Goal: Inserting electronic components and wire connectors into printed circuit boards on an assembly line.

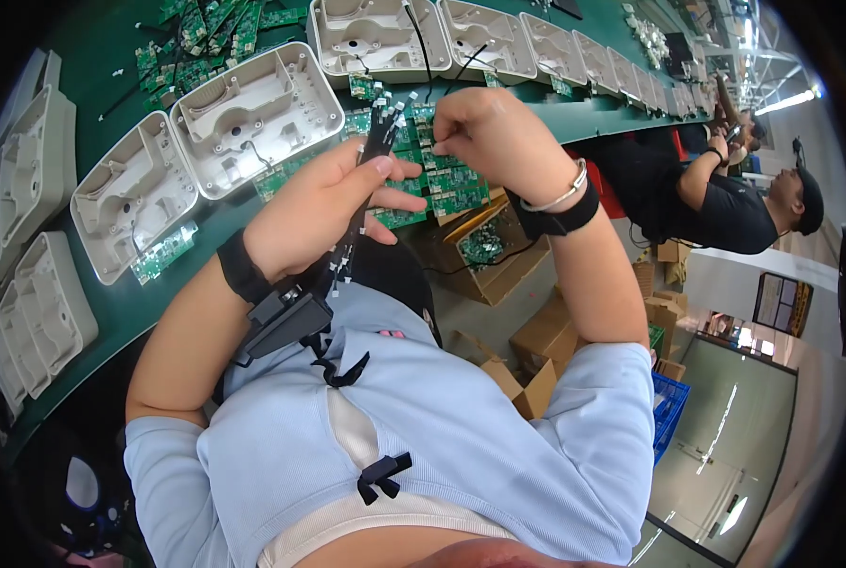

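A bundle of black cables (379, 135) with small white connectors at the ends lies across my left hand (314, 204). The thumb presses on the bundle while the other fingers stretch out beneath it. To its right, my right hand (498, 137) is bent at the wrist, thumb and fingertips drawn together over the green circuit boards (456, 187). What those fingertips hold, if anything, is too small to make out. The boards lie side by side at the table's near edge, partly hidden by both hands.
White plastic housings (257, 121) run in a row along the green table (110, 142), with more stacked at the left. Loose circuit boards (210, 33) pile up at the back. Below the edge stands a cardboard box (489, 270) with boards. A co-worker (726, 204) sits at the right.
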`<state>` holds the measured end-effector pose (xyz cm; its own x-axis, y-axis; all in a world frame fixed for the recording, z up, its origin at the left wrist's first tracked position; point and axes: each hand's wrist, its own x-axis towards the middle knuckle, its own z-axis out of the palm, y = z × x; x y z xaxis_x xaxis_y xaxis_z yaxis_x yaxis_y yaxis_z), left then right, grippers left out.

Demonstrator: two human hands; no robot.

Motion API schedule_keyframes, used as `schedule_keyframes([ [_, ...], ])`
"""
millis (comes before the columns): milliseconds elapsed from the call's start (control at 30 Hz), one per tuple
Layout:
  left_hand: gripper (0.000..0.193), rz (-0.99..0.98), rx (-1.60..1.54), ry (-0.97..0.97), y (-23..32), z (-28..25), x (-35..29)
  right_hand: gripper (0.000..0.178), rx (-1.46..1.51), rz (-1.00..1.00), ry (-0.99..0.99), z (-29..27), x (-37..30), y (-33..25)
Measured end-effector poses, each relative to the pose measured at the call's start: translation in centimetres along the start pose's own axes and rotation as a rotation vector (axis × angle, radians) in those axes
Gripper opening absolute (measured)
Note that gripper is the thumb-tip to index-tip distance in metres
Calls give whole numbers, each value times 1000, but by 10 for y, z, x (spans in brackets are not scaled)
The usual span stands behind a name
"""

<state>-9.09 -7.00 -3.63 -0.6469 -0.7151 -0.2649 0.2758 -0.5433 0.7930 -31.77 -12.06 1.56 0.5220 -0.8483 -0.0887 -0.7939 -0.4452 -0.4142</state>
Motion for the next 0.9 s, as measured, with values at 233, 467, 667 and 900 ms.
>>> schedule_keyframes([
  [233, 33, -3, 161, -31, 2, -6, 4, 9, -128, 41, -77, -1, 7, -2],
  [467, 32, -32, 113, -23, 5, -8, 3, 13, -208, 196, 87, -8, -28, -16],
  [667, 33, -32, 51, 61, 8, 2, -2, 16, 46, -184, 533, 24, -47, -65],
  [900, 32, -48, 33, 87, 10, 1, -2, 20, -1, -260, 591, 48, -33, -71],
])
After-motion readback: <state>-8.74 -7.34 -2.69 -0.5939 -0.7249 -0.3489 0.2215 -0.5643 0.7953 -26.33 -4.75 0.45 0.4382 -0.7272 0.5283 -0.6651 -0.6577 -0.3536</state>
